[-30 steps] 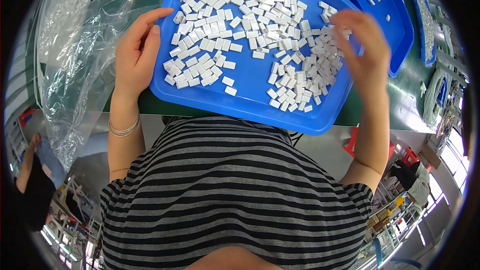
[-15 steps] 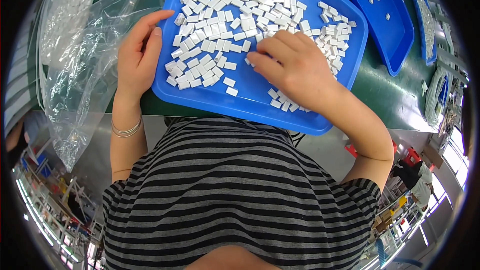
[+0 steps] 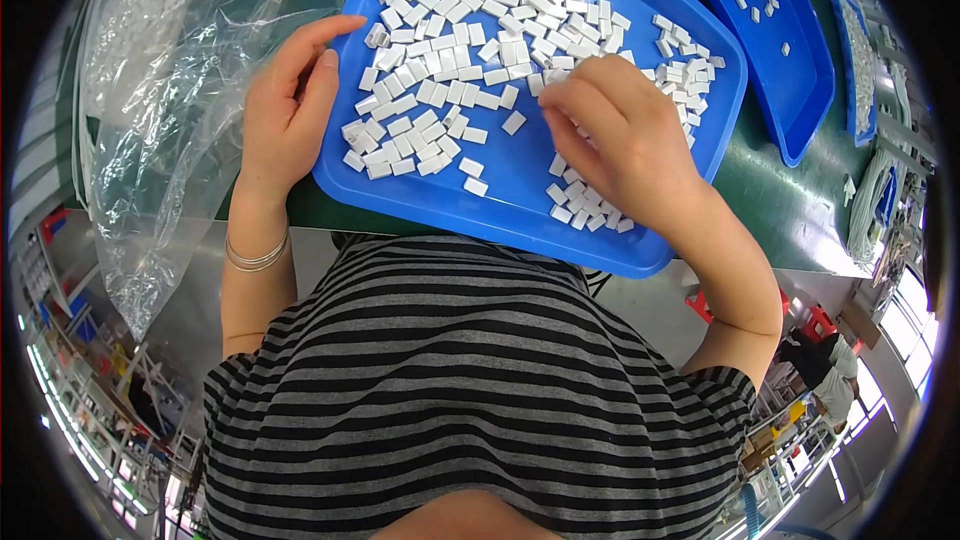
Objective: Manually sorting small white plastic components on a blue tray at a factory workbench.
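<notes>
Here the right hand [image 3: 625, 140], fingers curled, rakes small white plastic blocks [image 3: 450, 90] across a glossy blue tray [image 3: 520, 210]

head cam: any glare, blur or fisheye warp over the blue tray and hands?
Head view: blue tray edges bow from fisheye warp; black corners outside the image circle; glare on the clear plastic bag; left hand, right hand and small white parts sharp, evenly lit.

left hand [image 3: 288, 108] flat, palm down, fingers together and stretched, resting at left rim of blue tray [image 3: 520, 225], thumb tip over rim. left wrist straight, thin bangles on it, bare forearm running down to striped sleeve. right hand [image 3: 620, 145] inside tray, knuckles up, fingers curled down onto tray floor. right forearm angled out to right, elbow bent.
</notes>
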`<state>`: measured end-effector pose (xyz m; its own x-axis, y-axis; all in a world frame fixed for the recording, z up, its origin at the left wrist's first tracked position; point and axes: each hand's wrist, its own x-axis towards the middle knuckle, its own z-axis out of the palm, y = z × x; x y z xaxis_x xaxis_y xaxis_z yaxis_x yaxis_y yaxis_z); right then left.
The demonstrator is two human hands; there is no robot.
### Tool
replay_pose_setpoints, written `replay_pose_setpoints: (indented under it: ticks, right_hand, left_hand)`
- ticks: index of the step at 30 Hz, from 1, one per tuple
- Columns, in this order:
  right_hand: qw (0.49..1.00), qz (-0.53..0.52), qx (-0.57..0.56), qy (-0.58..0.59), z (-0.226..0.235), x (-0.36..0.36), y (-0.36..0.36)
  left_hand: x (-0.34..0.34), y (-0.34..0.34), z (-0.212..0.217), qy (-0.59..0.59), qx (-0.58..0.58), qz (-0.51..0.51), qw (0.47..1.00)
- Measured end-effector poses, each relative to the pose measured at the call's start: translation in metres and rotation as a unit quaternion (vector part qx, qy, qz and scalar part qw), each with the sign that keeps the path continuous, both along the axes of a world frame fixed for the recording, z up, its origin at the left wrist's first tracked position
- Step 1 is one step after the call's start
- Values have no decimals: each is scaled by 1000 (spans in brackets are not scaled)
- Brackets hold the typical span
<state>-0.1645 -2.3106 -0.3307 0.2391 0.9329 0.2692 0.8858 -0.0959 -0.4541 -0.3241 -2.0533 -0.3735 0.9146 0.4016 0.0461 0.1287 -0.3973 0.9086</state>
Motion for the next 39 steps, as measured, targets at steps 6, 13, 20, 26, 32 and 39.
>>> replay_pose_setpoints:
  ticks: [6, 13, 20, 26, 32, 39]
  right_hand:
    - [998, 1, -57, 19, -8, -13, 30]
    - [986, -15, -161, -41, -4, -8, 39]
    - [918, -113, -175, 339, 13, 25, 13]
    - [900, -297, 25, 319, 34, 90, -40]
    - [890, -448, 22, 78, 9, 156, -94]
    - [980, -189, -3, -55, 9, 55, -44]
  left_hand:
    - [3, -4, 1, -15, -8, 9, 1000]
    - [1, 1, -2, -8, -12, -3, 1000]
    - [0, -1, 0, -8, -2, 5, 1000]
    - [2, -1, -1, -15, -6, -3, 1000]
    - [0, 0, -3, -13, -10, 1, 1000]
    - [0, 0, -1, -8, -4, 0, 1000]
